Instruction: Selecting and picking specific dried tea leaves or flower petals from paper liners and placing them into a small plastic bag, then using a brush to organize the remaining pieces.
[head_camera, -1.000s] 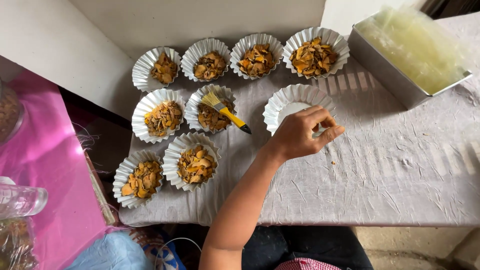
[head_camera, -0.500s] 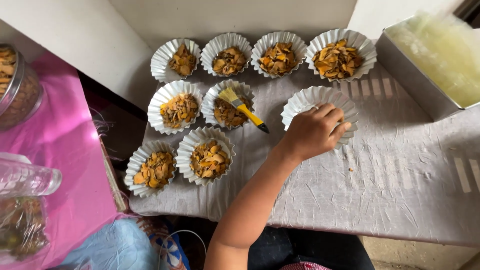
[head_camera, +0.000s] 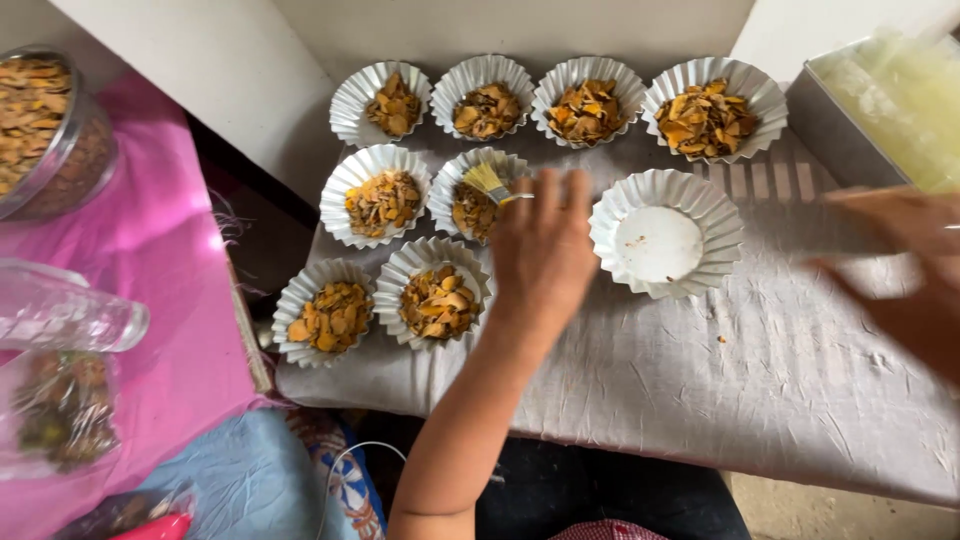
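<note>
My left hand (head_camera: 541, 250) reaches across the grey cloth and lies over the handle of a yellow brush (head_camera: 486, 180). Its fingers are stretched out and apart. Only the brush's pale bristles show, resting in a white fluted paper cup (head_camera: 447, 190) of orange-brown chips. Just right of the hand stands an empty white fluted cup (head_camera: 665, 243). My right hand (head_camera: 895, 265) enters from the right edge, blurred, with fingers spread above the cloth and nothing seen in it.
Several more filled paper cups (head_camera: 437, 300) stand in rows on the cloth-covered table (head_camera: 760, 380). A metal tray (head_camera: 835, 125) of pale sheets is at the back right. On the pink surface (head_camera: 170, 300) to the left are a jar of chips (head_camera: 45, 120) and clear plastic containers (head_camera: 60, 320).
My left hand left the empty cup and moved left onto the brush. My right hand came into view from the right. The camera shifted left.
</note>
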